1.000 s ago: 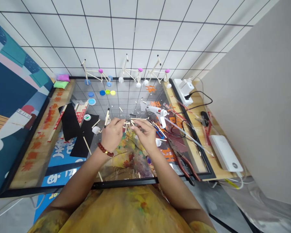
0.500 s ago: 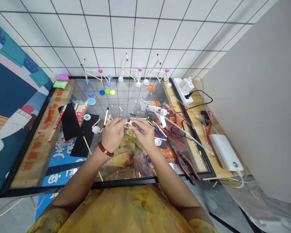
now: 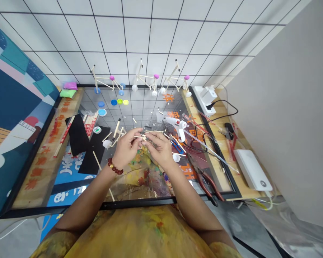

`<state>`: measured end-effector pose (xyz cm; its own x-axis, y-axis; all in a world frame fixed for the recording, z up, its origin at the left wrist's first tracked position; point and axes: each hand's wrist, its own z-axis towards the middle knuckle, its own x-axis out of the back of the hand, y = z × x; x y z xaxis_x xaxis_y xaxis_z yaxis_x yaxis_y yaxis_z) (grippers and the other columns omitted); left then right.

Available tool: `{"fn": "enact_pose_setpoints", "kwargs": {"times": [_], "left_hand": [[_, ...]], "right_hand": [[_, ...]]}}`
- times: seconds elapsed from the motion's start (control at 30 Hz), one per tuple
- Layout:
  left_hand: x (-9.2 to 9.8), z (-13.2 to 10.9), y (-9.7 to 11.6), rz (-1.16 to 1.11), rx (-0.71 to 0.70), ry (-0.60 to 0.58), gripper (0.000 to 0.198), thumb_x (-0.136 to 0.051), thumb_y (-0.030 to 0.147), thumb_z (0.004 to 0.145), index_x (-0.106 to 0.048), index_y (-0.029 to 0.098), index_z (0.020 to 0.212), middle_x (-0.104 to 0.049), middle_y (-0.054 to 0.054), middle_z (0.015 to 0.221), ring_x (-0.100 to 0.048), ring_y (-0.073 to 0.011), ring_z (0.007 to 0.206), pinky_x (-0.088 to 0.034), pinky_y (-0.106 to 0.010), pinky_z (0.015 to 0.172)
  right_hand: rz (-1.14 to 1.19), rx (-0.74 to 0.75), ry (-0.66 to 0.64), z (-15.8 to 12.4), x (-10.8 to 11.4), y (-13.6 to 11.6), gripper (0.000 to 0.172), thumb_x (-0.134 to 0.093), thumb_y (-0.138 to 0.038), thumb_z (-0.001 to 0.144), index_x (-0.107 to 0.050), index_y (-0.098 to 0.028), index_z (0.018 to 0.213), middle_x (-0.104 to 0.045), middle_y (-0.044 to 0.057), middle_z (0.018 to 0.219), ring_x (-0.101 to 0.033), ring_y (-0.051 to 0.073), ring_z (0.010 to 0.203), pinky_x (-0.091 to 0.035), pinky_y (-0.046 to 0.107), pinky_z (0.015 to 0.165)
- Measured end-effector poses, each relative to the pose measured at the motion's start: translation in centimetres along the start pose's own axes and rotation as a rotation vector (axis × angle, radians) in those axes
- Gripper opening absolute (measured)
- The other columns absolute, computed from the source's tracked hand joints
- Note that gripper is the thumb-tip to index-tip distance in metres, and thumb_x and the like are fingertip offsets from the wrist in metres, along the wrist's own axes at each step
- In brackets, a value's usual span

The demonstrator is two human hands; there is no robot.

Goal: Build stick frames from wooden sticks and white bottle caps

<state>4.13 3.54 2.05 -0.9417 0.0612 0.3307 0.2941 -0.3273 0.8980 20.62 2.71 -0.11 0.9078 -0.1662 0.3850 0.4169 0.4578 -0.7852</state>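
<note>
Between my two hands are short pale wooden stick pieces [image 3: 143, 137], joined or pressed together; how they join is too small to tell. My left hand [image 3: 127, 145], with a red bead bracelet [image 3: 115, 167] at the wrist, pinches one piece from the left. From the right, my right hand [image 3: 159, 145] pinches the same little assembly with thumb and fingers. Just left of my left hand stands a partly built stick tricycle model [image 3: 116, 130] with a black-tipped handlebar and a white wheel [image 3: 107, 143]. A white glue gun [image 3: 177, 125] lies to the right of my right hand.
Three finished-looking stick tricycles [image 3: 142, 77] line the back edge. Pliers [image 3: 204, 177], a blue cutter [image 3: 177, 144] and a white bottle cap [image 3: 176, 157] lie right. Black sheets [image 3: 79, 138] and wrapped chopsticks [image 3: 90, 123] lie left. A power strip [image 3: 204, 102] and white power bank [image 3: 251, 169] sit far right.
My left hand has rolled at the wrist, its thumb now showing under the stick piece. The pieces have turned slightly between my fingers; my right hand stays nearly in place.
</note>
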Motion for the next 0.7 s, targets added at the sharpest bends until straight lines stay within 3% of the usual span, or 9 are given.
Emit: {"fn": "enact_pose_setpoints", "kwargs": {"times": [0.23,0.33,0.5,0.7], "left_hand": [[0.04,0.0,0.09,0.065,-0.023,0.012,0.029,-0.055,0.016,0.091,-0.069,0.02,0.116,-0.069,-0.002,0.078,-0.065,-0.0119,0.062,-0.056,-0.025,0.061],[0.1,-0.1,0.19,0.064,-0.051,0.014,0.026,-0.054,0.018,0.092,-0.07,0.021,0.113,-0.069,-0.003,0.084,-0.064,-0.0107,0.062,-0.055,-0.025,0.062],[0.15,-0.15,0.33,0.023,-0.079,-0.01,0.027,-0.057,0.019,0.092,-0.07,0.021,0.116,-0.069,-0.007,0.098,-0.068,-0.0145,0.079,-0.057,-0.027,0.07],[0.1,-0.02,0.8,0.098,-0.096,-0.008,0.024,-0.059,0.018,0.091,-0.072,0.022,0.11,-0.07,-0.005,0.099,-0.067,-0.0157,0.088,-0.056,-0.029,0.079]], "right_hand": [[0.008,0.003,-0.011,-0.04,0.25,0.05,0.026,-0.067,-0.033,0.089,-0.075,-0.029,0.113,-0.071,0.006,0.104,-0.068,0.02,0.096,-0.056,0.034,0.087],[0.025,-0.025,-0.016,0.07,0.3,0.04,0.025,-0.07,-0.035,0.087,-0.075,-0.03,0.111,-0.072,0.005,0.104,-0.068,0.019,0.093,-0.056,0.034,0.086],[0.073,-0.017,-0.035,0.28,0.49,-0.05,0.027,-0.073,-0.033,0.086,-0.075,-0.028,0.112,-0.072,0.005,0.106,-0.069,0.018,0.092,-0.055,0.032,0.087],[0.08,0.022,-0.039,0.26,0.66,0.34,0.024,-0.073,-0.031,0.086,-0.076,-0.028,0.11,-0.073,0.005,0.104,-0.069,0.018,0.094,-0.055,0.032,0.087]]}}
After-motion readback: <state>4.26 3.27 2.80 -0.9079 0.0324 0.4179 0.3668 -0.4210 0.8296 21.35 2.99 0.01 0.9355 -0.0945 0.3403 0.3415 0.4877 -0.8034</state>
